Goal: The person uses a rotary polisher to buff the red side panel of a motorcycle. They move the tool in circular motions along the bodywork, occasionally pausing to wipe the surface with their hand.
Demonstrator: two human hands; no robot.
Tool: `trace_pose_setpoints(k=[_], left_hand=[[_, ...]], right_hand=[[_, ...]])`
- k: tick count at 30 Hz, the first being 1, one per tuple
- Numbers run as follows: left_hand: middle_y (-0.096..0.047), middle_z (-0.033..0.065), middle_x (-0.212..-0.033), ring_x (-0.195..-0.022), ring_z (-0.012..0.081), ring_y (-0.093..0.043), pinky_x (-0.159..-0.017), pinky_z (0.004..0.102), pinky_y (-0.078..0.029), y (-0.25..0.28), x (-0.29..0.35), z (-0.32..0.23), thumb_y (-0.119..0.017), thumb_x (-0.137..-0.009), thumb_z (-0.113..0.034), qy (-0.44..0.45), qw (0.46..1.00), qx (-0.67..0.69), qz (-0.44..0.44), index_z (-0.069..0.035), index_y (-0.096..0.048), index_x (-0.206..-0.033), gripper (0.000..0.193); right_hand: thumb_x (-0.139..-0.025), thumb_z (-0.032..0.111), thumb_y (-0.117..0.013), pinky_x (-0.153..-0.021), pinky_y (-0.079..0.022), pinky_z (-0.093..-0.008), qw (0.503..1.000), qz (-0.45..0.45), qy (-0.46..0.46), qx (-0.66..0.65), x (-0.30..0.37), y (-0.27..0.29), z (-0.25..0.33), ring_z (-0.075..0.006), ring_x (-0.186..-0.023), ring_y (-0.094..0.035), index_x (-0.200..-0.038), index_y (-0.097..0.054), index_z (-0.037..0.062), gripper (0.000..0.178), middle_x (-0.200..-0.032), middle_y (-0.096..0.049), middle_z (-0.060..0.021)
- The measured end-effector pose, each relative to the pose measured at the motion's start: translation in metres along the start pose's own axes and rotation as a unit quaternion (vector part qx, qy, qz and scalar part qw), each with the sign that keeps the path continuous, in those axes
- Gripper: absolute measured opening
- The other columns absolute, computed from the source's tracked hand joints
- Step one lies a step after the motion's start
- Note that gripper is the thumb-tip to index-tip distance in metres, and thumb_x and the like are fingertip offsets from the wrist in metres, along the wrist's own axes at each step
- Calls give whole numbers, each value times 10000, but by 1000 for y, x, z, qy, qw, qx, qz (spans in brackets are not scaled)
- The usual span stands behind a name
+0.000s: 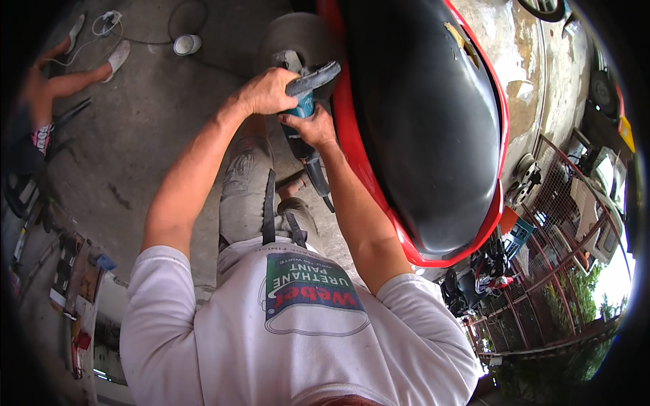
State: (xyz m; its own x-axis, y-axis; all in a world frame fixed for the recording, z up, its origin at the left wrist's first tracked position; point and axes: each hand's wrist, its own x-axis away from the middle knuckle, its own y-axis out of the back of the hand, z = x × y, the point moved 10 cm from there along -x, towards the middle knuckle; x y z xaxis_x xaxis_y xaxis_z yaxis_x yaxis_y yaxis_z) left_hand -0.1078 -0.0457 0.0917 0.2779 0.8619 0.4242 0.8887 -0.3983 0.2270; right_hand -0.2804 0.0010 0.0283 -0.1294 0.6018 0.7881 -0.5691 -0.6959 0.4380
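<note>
Both my hands are closed on an angle polisher (293, 140) with a teal and black body. My left hand (269, 92) wraps the front by its dark curved handle (313, 79), while my right hand (313, 127) grips the body just behind. A large round disc (298, 42) at the tool's far end is smeared by motion. It lies close against the red edge (344, 111) of a big body with a smooth black top (426, 135); whether they touch I cannot tell. Yellowish material (455, 34) shows through a tear in the black top.
At the far left, a person's legs (57, 84) rest on the concrete floor (145, 128). A white cup-like container (187, 44) and a white cable (106, 24) lie beyond. Clutter lines the left wall. On the right stand a wire-mesh fence (565, 183), a wheel (525, 177) and a dark motorcycle (474, 277).
</note>
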Motion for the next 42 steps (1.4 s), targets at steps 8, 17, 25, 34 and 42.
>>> trace_pose_setpoints(k=[8,17,25,34,42], left_hand=[[-740,244,-861,-803,351,-759,-758,453,-580,-27,30,-13,-715,-761,-170,6,1000,15,25,0,-741,-996,291],[-735,237,-837,-752,285,-746,-741,427,-575,-26,20,-2,-728,-788,-144,-5,1000,23,18,25,-718,-991,264],[-738,231,-851,-758,310,-746,-765,433,-575,3,2,-9,-721,-790,-146,-12,1000,-23,13,18,-735,-1047,306],[-741,237,-843,-819,410,-773,-736,482,-595,-115,113,-21,-756,-832,-201,-5,999,44,1,-33,-734,-1002,240],[-743,241,-841,-860,470,-740,-759,547,-584,-223,173,-51,-790,-845,-224,-40,998,20,49,-66,-712,-974,218]], right_hand=[[-588,616,-958,-1056,-558,-463,1000,-1,3,-19,27,-9,-31,-409,-1253,-710,-1405,-607,-61,1118,-1282,-736,-302],[-603,666,-949,-1050,-564,-474,1000,-2,-6,-10,22,-6,-27,-413,-1238,-714,-1398,-606,-75,1140,-1293,-734,-291],[-597,662,-950,-1050,-569,-478,999,-26,-9,-16,-2,-3,-2,-414,-1244,-713,-1424,-594,-34,1138,-1307,-732,-281],[-600,565,-931,-1016,-554,-523,999,4,-1,36,101,-18,-104,-478,-1195,-708,-1315,-640,-6,960,-1211,-743,-322],[-633,483,-954,-1005,-570,-471,999,33,10,-9,179,-37,-213,-405,-1173,-746,-1252,-723,42,795,-1179,-787,-230]])
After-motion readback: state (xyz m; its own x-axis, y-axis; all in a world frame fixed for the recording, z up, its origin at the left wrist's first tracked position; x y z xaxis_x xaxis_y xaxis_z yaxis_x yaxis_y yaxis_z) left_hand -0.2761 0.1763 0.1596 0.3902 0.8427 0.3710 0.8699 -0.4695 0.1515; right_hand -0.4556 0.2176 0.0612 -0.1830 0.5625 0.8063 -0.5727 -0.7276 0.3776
